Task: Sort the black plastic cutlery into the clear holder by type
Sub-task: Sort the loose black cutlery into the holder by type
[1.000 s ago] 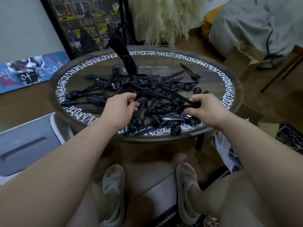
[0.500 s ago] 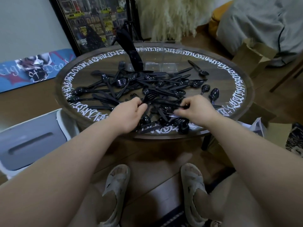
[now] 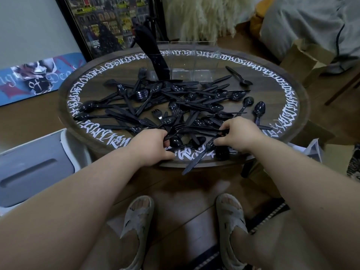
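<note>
A heap of black plastic cutlery (image 3: pixel 175 102) (forks, spoons and knives) lies tangled across the round table (image 3: pixel 288 106). At the table's far side stands the clear holder (image 3: pixel 194 61), with a bundle of black knives (image 3: pixel 153 55) upright in its left compartment. My left hand (image 3: pixel 153 145) is at the near edge, its fingers curled round the handle of a black fork (image 3: pixel 180 127). Just to its right, my right hand (image 3: pixel 237 135) pinches long black handles (image 3: pixel 206 130). One black piece (image 3: pixel 196 160) slants over the near table edge below my right hand.
The table rim carries white script. A grey-and-white bin (image 3: pixel 29 168) stands on the floor at the left, and a cardboard box (image 3: pixel 303 59) at the right. A framed picture (image 3: pixel 109 22) leans behind the table. My sandalled feet (image 3: pixel 185 227) are under the near edge.
Both hands have drawn back toward the near edge and come closer together, pulling cutlery with them. One piece now sticks out over the edge.
</note>
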Tool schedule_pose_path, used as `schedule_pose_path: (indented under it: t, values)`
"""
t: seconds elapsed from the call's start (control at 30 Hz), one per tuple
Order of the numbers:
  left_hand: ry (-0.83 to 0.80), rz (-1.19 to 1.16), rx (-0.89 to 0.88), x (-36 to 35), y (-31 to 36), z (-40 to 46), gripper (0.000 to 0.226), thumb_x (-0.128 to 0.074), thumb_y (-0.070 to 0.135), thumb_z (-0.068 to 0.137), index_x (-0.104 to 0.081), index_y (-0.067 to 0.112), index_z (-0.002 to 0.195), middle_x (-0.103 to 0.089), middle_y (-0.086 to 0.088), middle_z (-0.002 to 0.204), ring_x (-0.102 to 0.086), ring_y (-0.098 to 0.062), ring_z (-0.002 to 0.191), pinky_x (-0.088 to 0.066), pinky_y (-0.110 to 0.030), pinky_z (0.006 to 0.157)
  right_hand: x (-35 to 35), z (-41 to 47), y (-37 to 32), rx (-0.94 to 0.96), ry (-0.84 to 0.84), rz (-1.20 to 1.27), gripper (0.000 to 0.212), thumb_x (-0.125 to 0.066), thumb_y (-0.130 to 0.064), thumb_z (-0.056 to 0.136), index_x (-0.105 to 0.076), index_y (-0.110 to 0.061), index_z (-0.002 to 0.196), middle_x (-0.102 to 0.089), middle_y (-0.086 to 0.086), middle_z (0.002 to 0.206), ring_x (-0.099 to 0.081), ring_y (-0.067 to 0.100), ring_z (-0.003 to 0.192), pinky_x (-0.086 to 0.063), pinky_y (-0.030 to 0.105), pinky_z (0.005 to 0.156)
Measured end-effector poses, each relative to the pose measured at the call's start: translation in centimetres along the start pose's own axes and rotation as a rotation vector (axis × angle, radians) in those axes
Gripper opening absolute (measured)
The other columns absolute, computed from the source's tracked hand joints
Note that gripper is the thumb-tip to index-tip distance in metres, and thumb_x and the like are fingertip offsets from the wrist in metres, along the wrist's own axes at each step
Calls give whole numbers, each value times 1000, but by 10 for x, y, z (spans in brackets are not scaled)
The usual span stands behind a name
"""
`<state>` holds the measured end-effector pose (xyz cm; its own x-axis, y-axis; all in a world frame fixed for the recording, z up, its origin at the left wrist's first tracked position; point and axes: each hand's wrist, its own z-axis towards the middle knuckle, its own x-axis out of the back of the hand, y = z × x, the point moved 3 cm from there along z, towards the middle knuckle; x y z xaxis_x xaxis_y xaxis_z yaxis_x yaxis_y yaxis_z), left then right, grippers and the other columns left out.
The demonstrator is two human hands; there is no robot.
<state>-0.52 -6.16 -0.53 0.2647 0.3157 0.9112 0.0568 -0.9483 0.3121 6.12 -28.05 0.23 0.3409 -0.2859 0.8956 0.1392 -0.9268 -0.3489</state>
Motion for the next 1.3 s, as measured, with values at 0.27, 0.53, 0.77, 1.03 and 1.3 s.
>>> schedule_pose_path:
  t: [0.27, 0.53, 0.77, 1.03, 1.3]
  values:
    - [167, -54, 63, 1, -2, 10, 22, -70, 30, 80, -54, 16, 84, -54, 7, 73, -56, -19, 77, -39, -29, 63, -4, 6, 0, 7, 30, -40, 16, -71, -30, 82, -67, -17, 90, -64, 0, 81, -58, 19, 76, -43, 26, 60]
    - [240, -298, 101, 15, 4, 9, 33, -42, 35, 98, -54, 5, 91, -55, -5, 73, -55, -26, 76, -40, -35, 66, 14, -1, -4, 22, 28, 336, 11, -70, -20, 85, -65, -12, 80, -56, 0, 67, -48, 12, 56, -36, 24, 50]
    - [225, -388, 105, 18, 6, 7, 33, -33, 35, 102, -47, 6, 91, -50, -4, 70, -49, -24, 71, -33, -35, 63, 31, -4, -18, 117, 124, 326, 9, -70, -19, 84, -64, -17, 79, -62, -2, 78, -55, 13, 71, -43, 25, 60]
    - [322, -453, 131, 25, 1, 10, 29, -33, 25, 102, -57, 9, 100, -47, 10, 66, -43, -13, 56, -32, -30, 56, 48, -1, -22, 70, 416, 454, 3, -64, -20, 89, -66, -22, 89, -61, -8, 81, -57, 15, 78, -42, 24, 67]
    - [381, -443, 108, 30, 8, 9, 26, -33, 27, 102, -53, 10, 98, -65, -6, 88, -50, -21, 62, -43, -37, 63, 52, -8, -41, 91, 634, 570, 8, -60, -21, 91, -64, -25, 87, -58, -15, 73, -53, 7, 69, -41, 23, 63]
